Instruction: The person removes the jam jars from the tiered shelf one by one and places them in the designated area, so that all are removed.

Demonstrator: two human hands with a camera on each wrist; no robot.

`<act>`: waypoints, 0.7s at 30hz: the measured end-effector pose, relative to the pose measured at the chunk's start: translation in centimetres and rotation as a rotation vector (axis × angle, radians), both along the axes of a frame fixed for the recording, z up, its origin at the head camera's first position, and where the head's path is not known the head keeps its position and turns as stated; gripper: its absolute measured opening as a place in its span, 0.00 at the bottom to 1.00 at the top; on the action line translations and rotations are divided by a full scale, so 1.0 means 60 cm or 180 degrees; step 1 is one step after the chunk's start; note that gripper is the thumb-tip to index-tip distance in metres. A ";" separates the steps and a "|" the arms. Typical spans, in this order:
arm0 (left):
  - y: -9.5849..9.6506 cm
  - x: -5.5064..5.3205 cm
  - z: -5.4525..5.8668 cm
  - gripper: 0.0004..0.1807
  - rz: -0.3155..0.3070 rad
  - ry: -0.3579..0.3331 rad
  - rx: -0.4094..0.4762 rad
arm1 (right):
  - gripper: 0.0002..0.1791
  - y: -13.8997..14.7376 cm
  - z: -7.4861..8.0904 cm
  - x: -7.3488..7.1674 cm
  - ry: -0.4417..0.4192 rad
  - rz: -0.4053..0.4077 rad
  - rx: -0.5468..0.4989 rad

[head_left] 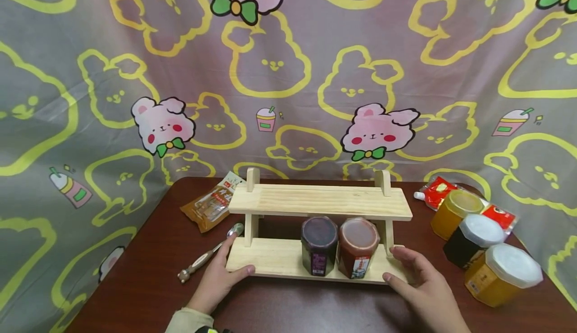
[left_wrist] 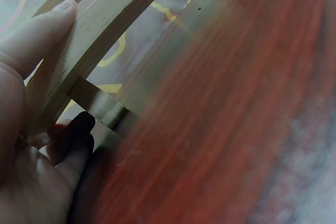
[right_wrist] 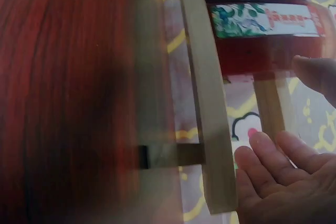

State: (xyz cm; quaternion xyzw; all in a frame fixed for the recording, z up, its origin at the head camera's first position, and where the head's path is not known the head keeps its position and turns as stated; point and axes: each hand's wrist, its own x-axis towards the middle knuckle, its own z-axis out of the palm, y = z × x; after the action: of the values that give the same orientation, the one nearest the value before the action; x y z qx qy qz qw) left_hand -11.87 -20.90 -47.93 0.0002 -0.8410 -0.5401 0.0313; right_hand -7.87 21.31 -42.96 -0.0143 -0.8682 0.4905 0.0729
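Nearest, the left hand [head_left: 218,278] grips the left end of a wooden rack [head_left: 320,201], thumb over the lower board [head_left: 275,258] and fingers curled in beside its foot. The right hand [head_left: 421,283] is at the other end, thumb apart and fingers loosely extended; the right wrist view is too murky to tell whether they touch the wood.

The work looks partway along. The rack stands put together near the middle of the table [head_left: 306,308], and a dark purple jar [head_left: 319,248] and a red jar [head_left: 358,248] stand side by side on the lower board, right of its middle. Off the rack, to the right, are a front amber jar [head_left: 500,278], a black jar [head_left: 471,243] and a back amber jar [head_left: 453,215]; these seem to be what is left, if they belong to the work.

The rack is pale, plain wood with visible grain. Its lower board sits forward, raised on small feet; uprights carry the upper board [head_left: 288,200] higher and farther back, their rounded tops showing above it. Beyond hangs a grey curtain [head_left: 270,137] with yellow outlines.
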 end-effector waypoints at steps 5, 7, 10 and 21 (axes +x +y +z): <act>-0.001 0.000 -0.001 0.57 -0.0001 0.0011 0.0001 | 0.39 -0.013 0.007 -0.011 -0.0236 0.0154 0.0136; -0.002 0.000 -0.002 0.57 0.0005 0.0015 -0.0023 | 0.41 -0.018 0.010 -0.015 -0.0319 0.0219 0.0159; -0.002 -0.001 -0.003 0.57 0.0002 0.0008 -0.0029 | 0.44 -0.025 0.012 -0.020 -0.0397 0.0283 0.0138; -0.001 -0.001 -0.002 0.57 0.0012 -0.0014 -0.0043 | 0.47 -0.057 0.009 -0.034 -0.0128 0.0474 -0.0010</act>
State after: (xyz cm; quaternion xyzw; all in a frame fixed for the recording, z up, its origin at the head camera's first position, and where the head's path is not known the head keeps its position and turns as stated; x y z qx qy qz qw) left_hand -11.90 -20.94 -48.04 0.0027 -0.8447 -0.5344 0.0305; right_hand -9.92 17.92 -42.43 0.0404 -0.8674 0.4956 0.0187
